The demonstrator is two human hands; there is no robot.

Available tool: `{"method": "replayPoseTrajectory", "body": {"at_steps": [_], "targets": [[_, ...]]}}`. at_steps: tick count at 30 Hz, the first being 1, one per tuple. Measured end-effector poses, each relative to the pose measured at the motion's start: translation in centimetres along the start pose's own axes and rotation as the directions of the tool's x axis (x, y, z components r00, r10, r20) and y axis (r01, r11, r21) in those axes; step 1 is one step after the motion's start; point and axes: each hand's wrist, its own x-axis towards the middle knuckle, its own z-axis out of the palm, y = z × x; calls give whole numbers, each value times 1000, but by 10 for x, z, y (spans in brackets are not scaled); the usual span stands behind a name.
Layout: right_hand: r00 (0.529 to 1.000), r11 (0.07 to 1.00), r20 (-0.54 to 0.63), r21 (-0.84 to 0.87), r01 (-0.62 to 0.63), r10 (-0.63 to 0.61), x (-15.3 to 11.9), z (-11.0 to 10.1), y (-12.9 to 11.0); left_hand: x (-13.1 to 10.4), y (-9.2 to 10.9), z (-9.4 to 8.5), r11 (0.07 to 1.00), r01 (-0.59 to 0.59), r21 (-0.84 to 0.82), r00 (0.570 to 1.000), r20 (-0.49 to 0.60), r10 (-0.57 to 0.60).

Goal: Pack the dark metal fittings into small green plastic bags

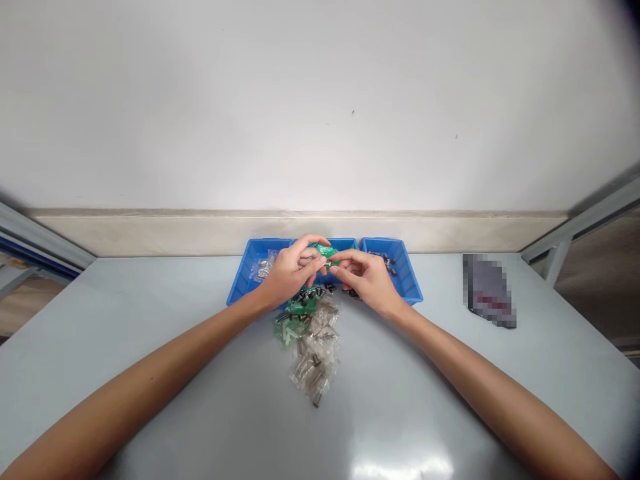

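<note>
Both hands meet above the far middle of the table, fingertips almost touching. The left hand (pixel 290 270) is curled, thumb and fingers pinched on the left end of a green bag (pixel 323 251); the right hand (pixel 367 277) is likewise part closed, its thumb and forefinger pinched on the bag's right end. The bag is held clear of the surface, over the middle of three blue bins (pixel 405 273), with its long axis running left to right across the view; which end is its mouth cannot be told. Just below the hands, on the table, lies a loose heap: more green bags (pixel 295 320) nearest the left wrist, then clear bags (pixel 315 363) of small dark metal parts trailing toward the person. The bins stand side by side against the far edge; the left one holds a clear packet (pixel 265 267), the right one a few dark parts (pixel 389 261). Well to the right lies a flat grey pouch (pixel 487 290), its face blurred. The table (pixel 150 320) is pale grey, smooth and glossy, with a glare patch at the near edge. Behind it runs a low beige ledge (pixel 150 230) under a plain white wall (pixel 300 100). Metal frame rails (pixel 580 223) angle away at both sides.
</note>
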Motion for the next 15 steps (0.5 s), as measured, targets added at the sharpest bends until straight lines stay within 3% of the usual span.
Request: {"method": "replayPoseTrajectory", "body": {"at_steps": [8, 15], "targets": [[1000, 1000, -2, 2, 11, -11, 0, -1, -2, 0, 1, 0, 1000, 10, -15, 1000, -11, -10], [996, 997, -78, 79, -25, 32, 0, -1, -3, -1, 1, -1, 998, 17, 65, 1000, -17, -16]]}}
